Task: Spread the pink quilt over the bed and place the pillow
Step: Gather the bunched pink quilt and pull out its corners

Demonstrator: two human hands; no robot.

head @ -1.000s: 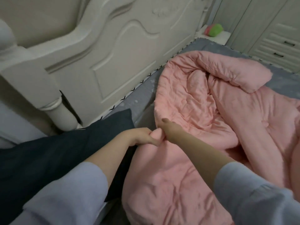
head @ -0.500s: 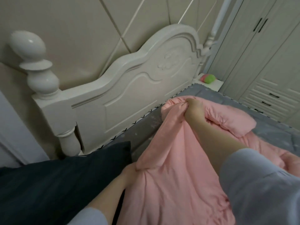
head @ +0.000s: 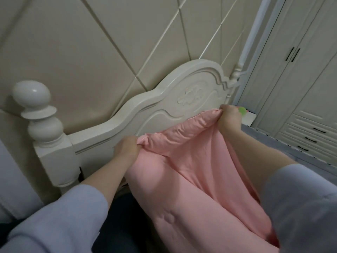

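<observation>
Head view: at lower centre, the dark pillow lay untouched. At mid-frame, left hand and right hand, together a second earlier, had parted, each pinching the pink quilt edge, lifted before the headboard, ready for spreading.

A single head-worn wide-angle camera looks forward and slightly down from close above the person's arms, facing the white headboard mid-frame, padded wall above, wardrobe at right edge.
</observation>
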